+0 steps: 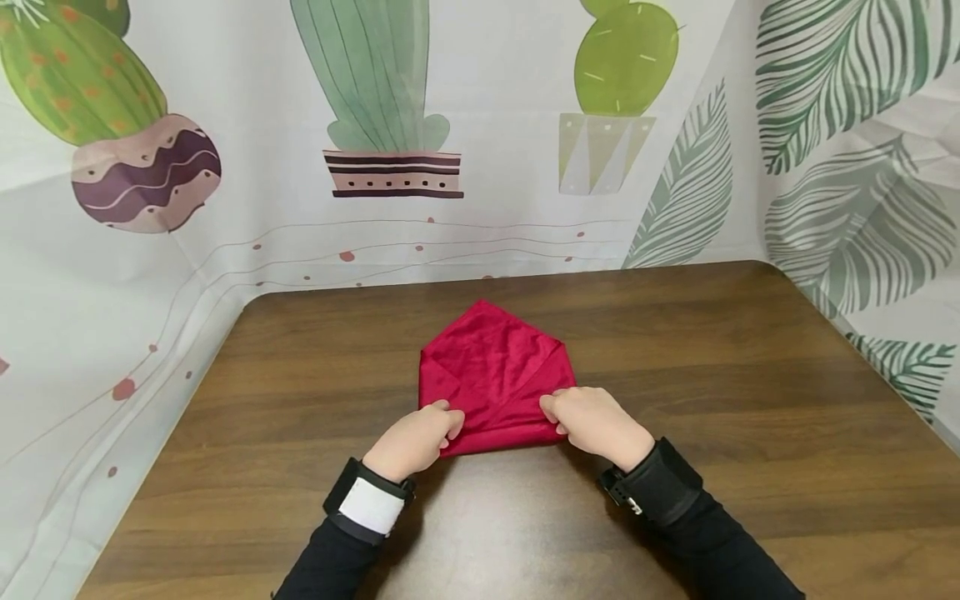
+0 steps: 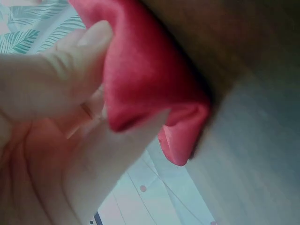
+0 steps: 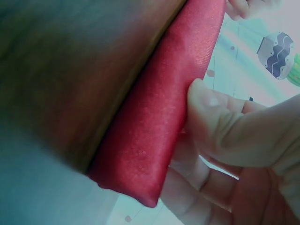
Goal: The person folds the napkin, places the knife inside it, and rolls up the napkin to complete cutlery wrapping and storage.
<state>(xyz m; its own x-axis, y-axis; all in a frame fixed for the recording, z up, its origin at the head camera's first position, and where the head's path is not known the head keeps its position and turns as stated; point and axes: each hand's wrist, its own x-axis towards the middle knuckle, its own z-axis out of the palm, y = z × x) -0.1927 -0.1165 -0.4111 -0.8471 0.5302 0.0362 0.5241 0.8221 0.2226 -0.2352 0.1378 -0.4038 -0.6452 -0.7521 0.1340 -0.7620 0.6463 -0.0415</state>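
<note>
**Both hands pinch the near edge of a folded red cloth**

The brown wooden tabletop (image 1: 750,400) runs out of the picture at its near edge, and printed cactus and leaf curtains (image 1: 150,275) hide whatever lies behind its far and side edges. Midway between the side edges lies the red cloth (image 1: 495,375), folded to a point aimed at the far edge. The left hand (image 1: 416,437) pinches its near left corner between thumb and curled fingers; the right hand (image 1: 596,425) does the same at the near right corner. Knuckles cover both corners from above. The wrist views are blurred and close; there the fingertips (image 2: 93,37) clamp doubled fabric, the rest cut off.
</note>
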